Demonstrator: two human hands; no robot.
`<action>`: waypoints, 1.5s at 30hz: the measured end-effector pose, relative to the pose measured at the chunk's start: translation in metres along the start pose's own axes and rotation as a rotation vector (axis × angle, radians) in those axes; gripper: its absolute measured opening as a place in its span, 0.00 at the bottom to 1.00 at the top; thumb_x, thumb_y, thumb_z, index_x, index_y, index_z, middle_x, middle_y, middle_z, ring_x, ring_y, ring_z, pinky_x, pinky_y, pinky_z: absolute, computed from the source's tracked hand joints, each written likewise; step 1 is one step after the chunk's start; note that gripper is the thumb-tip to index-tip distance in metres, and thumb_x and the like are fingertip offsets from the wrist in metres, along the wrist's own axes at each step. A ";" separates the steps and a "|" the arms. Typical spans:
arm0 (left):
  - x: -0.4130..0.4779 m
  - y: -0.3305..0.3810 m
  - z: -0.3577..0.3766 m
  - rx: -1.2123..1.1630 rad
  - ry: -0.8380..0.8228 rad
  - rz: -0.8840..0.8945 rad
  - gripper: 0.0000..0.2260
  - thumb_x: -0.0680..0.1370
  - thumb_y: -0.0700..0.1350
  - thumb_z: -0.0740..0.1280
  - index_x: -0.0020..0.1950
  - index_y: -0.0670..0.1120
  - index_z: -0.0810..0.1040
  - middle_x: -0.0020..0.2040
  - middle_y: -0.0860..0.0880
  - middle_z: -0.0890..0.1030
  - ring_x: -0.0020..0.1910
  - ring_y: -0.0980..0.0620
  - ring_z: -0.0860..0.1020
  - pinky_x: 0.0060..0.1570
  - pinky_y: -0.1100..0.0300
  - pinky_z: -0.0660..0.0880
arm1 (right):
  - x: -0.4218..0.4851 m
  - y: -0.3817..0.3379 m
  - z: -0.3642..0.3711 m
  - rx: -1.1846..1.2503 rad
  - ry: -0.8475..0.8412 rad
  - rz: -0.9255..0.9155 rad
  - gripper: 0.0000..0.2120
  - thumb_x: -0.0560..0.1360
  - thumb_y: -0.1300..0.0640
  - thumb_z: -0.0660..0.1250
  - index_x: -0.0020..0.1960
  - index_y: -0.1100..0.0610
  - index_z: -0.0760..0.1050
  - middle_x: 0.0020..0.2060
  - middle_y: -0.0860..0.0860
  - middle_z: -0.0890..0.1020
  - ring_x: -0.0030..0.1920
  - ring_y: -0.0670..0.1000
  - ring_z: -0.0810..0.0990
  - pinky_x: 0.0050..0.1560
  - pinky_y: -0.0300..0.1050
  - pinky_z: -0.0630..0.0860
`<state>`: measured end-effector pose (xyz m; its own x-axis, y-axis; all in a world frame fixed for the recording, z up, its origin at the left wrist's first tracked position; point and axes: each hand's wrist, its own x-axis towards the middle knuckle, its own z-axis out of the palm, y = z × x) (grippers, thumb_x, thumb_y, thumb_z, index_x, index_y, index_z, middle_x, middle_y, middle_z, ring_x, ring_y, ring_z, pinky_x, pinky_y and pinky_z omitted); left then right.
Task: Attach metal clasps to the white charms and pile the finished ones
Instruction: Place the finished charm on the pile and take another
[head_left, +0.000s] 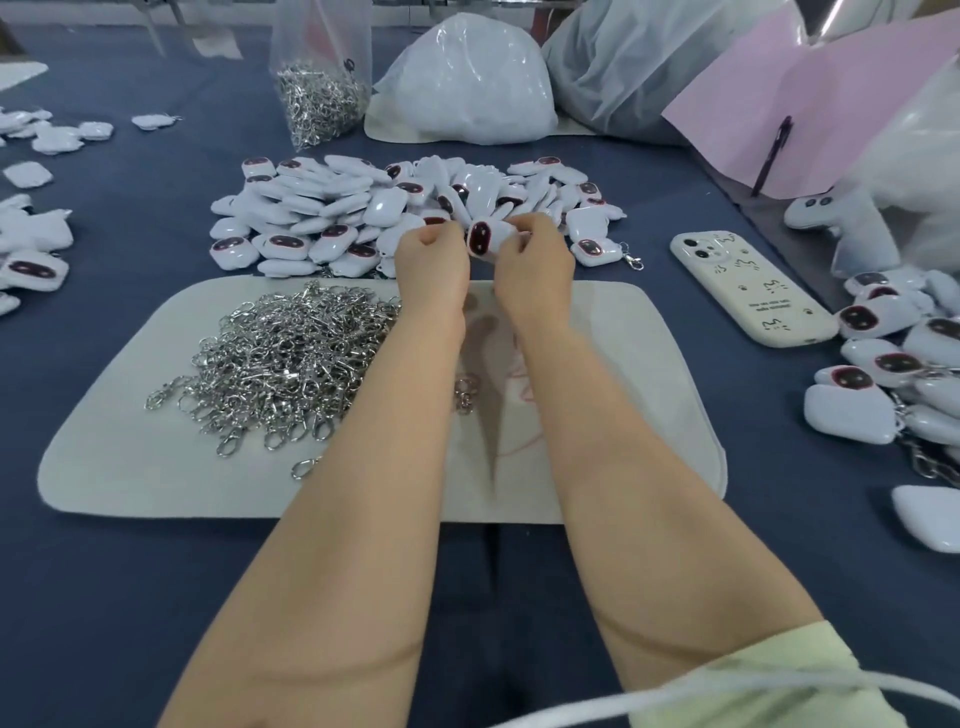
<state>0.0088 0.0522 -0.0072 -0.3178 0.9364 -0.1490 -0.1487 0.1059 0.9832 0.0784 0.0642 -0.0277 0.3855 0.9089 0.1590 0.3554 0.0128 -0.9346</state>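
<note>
Right hand (535, 257) pinched white charm (480, 239) at near edge of charm pile (363, 208). Left hand (431, 257) curled beside it; contents hidden, could not tell. Judgement: hold charm steady, open clasp fully before hooking.

Beyond the mat (130, 467), the fingertips of the left hand (434, 260) and right hand (535, 260) are curled out of sight; what is held in the left hand cannot be told; the charm (480, 238) pinched by the right hand is partly covered; the mat's middle is hidden by the forearms; the left heap (31, 260) and right heap (883, 364) of charms, either side of the mat, are cut off by the edges; the print on the phone (748, 291), right of the mat, is too small to read.
</note>
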 end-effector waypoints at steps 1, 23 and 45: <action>-0.002 -0.001 -0.001 0.002 -0.021 0.009 0.08 0.77 0.40 0.60 0.51 0.41 0.76 0.37 0.48 0.72 0.36 0.52 0.70 0.35 0.62 0.67 | -0.004 -0.003 -0.006 0.064 0.009 0.027 0.13 0.78 0.62 0.56 0.59 0.60 0.74 0.56 0.55 0.79 0.55 0.54 0.75 0.55 0.41 0.69; -0.033 -0.004 -0.050 -0.492 -0.051 -0.197 0.08 0.78 0.41 0.58 0.47 0.41 0.76 0.38 0.48 0.79 0.26 0.59 0.72 0.26 0.69 0.69 | -0.067 -0.020 -0.039 -0.680 -0.781 -0.180 0.17 0.69 0.52 0.72 0.56 0.54 0.75 0.43 0.48 0.76 0.45 0.50 0.74 0.37 0.40 0.69; -0.032 -0.019 -0.034 0.039 -0.161 0.025 0.03 0.77 0.43 0.61 0.49 0.50 0.72 0.43 0.51 0.75 0.29 0.58 0.76 0.28 0.67 0.71 | -0.048 0.003 -0.044 0.294 -0.107 0.044 0.02 0.76 0.61 0.65 0.44 0.57 0.74 0.35 0.50 0.80 0.32 0.45 0.75 0.33 0.37 0.73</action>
<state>-0.0105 0.0088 -0.0251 -0.1666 0.9800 -0.1084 -0.1049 0.0917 0.9902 0.0985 0.0018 -0.0243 0.2980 0.9496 0.0968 0.0726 0.0785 -0.9943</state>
